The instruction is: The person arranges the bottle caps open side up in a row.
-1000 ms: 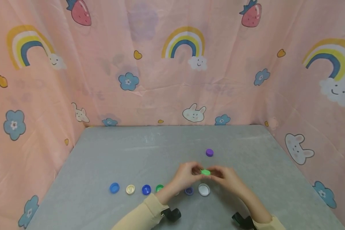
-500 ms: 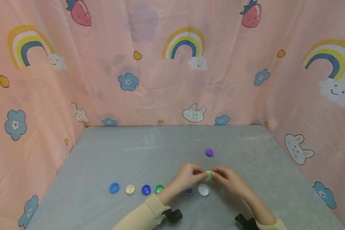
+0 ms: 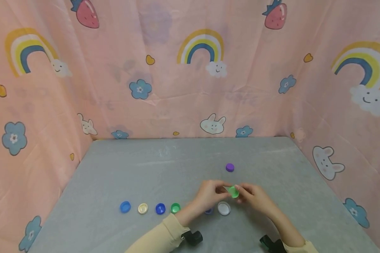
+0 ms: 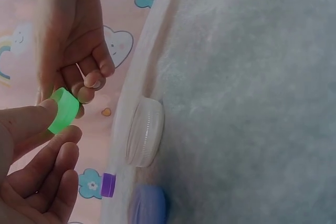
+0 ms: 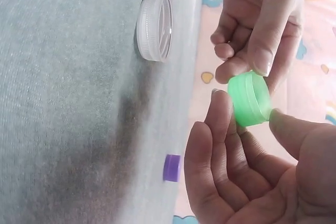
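Above the table, a light green bottle cap [image 3: 233,192] is held between both hands, tilted so that its hollow side shows. My left hand [image 3: 209,193] pinches it from the left, with the thumb on its rim in the right wrist view. From the other side my right hand [image 3: 255,199] grips the cap between thumb and fingers. Just below the hands, a white cap [image 3: 224,208] lies with its hollow side up. A bluish-purple cap [image 3: 208,211] beside it is partly covered by the left hand.
To the left on the grey table [image 3: 164,158], a light blue cap [image 3: 125,207], a cream cap [image 3: 143,208], a dark blue cap [image 3: 160,208] and a darker green cap [image 3: 175,207] form a row. Behind the hands stands a purple cap [image 3: 229,167]. A pink curtain [image 3: 183,102] surrounds the table.
The light green cap has moved slightly right and tipped from nearly flat to tilted. Both hands have shifted a little to the right with it, their fingers regripping around the cap.
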Tool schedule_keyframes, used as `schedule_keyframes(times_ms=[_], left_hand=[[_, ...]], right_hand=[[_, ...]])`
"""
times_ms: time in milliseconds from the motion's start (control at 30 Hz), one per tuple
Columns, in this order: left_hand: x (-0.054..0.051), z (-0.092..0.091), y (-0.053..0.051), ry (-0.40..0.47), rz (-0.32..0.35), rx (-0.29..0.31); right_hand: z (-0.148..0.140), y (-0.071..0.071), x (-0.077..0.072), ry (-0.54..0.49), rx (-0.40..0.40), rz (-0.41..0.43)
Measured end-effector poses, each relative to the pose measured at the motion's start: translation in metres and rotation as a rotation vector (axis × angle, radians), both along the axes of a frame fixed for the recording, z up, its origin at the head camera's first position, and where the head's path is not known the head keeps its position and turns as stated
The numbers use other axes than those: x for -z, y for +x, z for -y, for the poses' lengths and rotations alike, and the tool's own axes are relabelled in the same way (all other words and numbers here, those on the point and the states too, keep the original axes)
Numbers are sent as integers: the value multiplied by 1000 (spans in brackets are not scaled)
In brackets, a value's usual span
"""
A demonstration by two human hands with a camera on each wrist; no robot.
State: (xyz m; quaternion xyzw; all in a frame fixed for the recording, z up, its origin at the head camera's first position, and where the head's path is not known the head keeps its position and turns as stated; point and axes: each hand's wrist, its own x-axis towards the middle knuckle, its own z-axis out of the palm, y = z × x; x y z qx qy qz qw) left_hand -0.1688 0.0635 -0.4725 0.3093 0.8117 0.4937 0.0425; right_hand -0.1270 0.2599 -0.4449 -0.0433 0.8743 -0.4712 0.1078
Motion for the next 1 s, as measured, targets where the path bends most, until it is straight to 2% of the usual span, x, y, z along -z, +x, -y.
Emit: schedule_keyframes(times_ms=[133, 300, 567, 833, 1000], left_hand=[[2, -3, 2, -12, -49, 18], [2, -5, 3, -21, -50, 27], [2, -6, 1, -29, 10, 3], [3, -8, -2, -54, 58, -6], [1, -8, -2, -64, 78, -6]], right_hand=[[0, 1, 0, -3, 28, 28], [-1, 1, 1, -41, 51, 52], [-5, 3, -2, -180, 40, 121], [-11, 6, -4, -249, -32, 141], [-13, 6, -4, -226, -62, 123]])
